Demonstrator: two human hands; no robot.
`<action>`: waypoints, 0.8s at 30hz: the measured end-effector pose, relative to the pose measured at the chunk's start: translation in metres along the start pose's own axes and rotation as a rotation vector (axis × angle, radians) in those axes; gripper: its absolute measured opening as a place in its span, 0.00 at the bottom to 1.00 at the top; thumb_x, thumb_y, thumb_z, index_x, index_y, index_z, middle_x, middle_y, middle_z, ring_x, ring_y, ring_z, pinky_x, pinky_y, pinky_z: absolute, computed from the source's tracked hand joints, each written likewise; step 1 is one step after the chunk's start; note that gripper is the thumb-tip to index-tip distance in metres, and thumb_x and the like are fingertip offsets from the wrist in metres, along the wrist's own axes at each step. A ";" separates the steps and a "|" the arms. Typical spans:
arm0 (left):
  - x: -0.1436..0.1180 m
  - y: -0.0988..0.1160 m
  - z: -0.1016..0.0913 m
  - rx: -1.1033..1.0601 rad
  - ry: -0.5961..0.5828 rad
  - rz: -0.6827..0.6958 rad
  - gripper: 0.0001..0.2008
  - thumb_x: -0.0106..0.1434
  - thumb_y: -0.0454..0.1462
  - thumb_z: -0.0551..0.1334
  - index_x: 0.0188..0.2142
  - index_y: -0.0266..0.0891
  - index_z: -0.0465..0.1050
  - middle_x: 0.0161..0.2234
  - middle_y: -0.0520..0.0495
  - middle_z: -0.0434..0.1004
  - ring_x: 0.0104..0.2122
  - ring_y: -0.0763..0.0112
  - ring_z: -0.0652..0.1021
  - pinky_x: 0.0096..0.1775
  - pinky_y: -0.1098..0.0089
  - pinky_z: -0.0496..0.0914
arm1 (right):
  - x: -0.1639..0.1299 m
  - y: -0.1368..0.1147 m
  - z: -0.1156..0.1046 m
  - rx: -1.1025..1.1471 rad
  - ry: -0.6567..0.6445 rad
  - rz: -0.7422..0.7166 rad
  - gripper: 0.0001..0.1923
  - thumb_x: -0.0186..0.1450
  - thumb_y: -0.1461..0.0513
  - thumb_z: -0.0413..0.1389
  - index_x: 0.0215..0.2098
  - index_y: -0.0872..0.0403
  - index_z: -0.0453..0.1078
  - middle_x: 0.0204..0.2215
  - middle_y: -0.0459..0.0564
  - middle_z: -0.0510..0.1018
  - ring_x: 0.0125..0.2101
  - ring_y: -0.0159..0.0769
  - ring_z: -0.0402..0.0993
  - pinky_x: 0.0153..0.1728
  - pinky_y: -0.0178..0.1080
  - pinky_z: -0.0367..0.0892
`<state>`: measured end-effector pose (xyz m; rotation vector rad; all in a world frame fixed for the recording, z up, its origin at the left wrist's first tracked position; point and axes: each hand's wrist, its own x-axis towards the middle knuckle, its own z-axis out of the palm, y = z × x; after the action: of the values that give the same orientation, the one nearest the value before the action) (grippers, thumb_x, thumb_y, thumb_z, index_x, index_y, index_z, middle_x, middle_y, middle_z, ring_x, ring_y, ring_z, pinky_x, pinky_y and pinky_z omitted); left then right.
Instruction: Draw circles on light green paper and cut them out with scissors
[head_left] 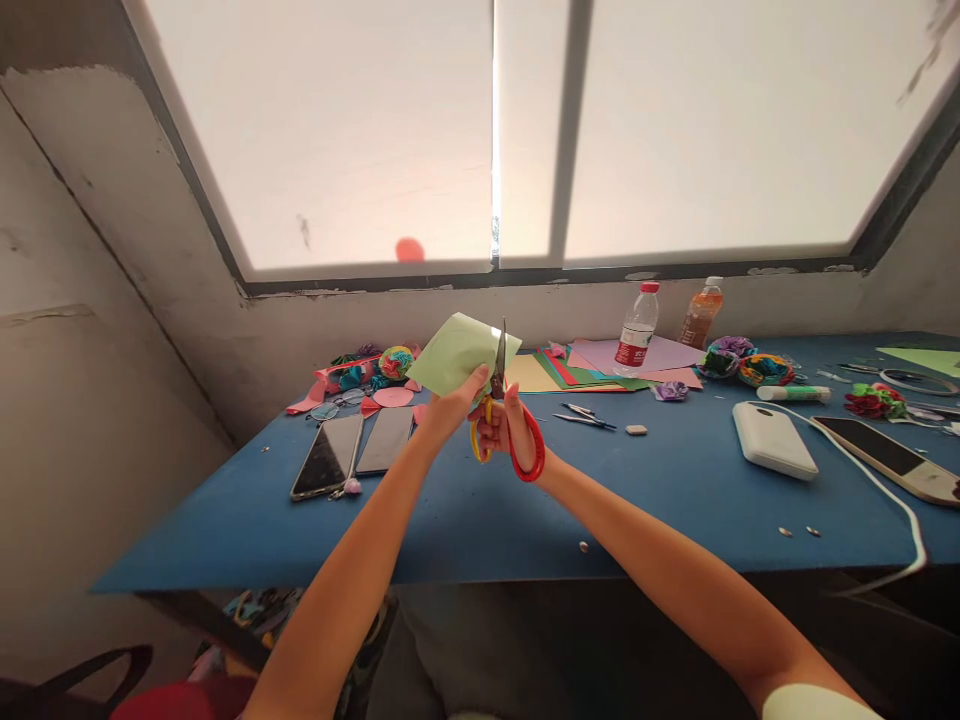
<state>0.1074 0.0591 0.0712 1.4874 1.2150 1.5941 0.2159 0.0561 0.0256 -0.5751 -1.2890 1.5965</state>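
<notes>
A blue table (465,520) carries a stack of coloured paper sheets (600,370), two phones (352,452) and a water bottle (637,330). Above it, the left hand (450,405) has its grip closed on a light green paper sheet (457,355). The right hand (504,425) has its grip closed through the handles of red-and-yellow scissors (501,400), blades upright against the sheet.

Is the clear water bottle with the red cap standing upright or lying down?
Upright: the water bottle stands on the blue table, red cap on top.
</notes>
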 end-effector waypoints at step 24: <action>0.004 0.001 -0.006 0.007 -0.121 0.011 0.15 0.54 0.49 0.62 0.23 0.39 0.68 0.22 0.51 0.68 0.24 0.73 0.68 0.29 0.70 0.63 | 0.001 -0.006 -0.002 -0.017 0.032 0.103 0.45 0.41 0.26 0.40 0.24 0.58 0.66 0.14 0.39 0.56 0.12 0.23 0.52 0.14 0.33 0.59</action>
<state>0.1012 0.0609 0.0737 1.5730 1.1475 1.4855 0.2191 0.0577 0.0310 -0.6844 -1.2679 1.6557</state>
